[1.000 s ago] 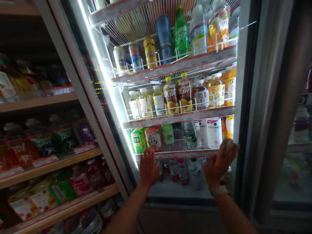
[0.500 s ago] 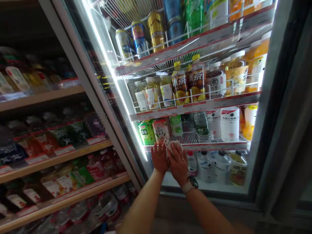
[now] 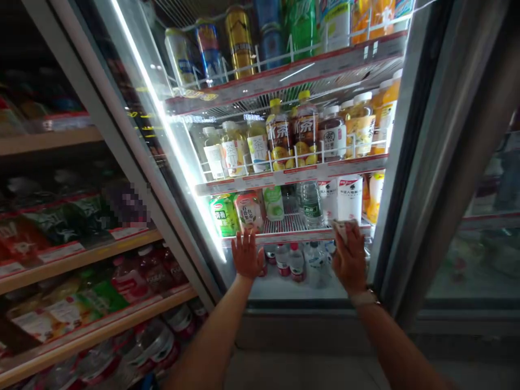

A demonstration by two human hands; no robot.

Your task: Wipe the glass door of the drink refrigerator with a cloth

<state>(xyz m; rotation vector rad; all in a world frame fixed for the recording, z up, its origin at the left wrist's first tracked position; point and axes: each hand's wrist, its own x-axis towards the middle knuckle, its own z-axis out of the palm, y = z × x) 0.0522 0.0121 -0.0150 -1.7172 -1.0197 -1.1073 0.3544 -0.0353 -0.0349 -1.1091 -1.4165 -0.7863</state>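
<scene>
My left hand (image 3: 247, 255) is open, fingers spread, at the left part of the price strip (image 3: 294, 235) on the lower fridge shelf. It is just below a reddish drink pack (image 3: 249, 210) and near a green drink pack (image 3: 225, 215). Toward the strip's right end, my right hand (image 3: 350, 259) presses a pale, crumpled cloth (image 3: 339, 228) against the edge. Most of that cloth is hidden under the fingers. White packs (image 3: 349, 197) stand right above this hand, and a clear water bottle (image 3: 311, 205) is to its left.
Bottled teas (image 3: 280, 135) and cans (image 3: 239, 43) line the upper shelves behind wire rails. Small bottles (image 3: 296, 262) stand at the fridge bottom. A wooden shelf rack (image 3: 81, 264) full of drinks is on the left. The metal door frame (image 3: 439, 162) rises on the right.
My hands were together at the strip's left part. My right hand has slid right along the strip with the cloth. My left hand stays near the left end, and the view has shifted right.
</scene>
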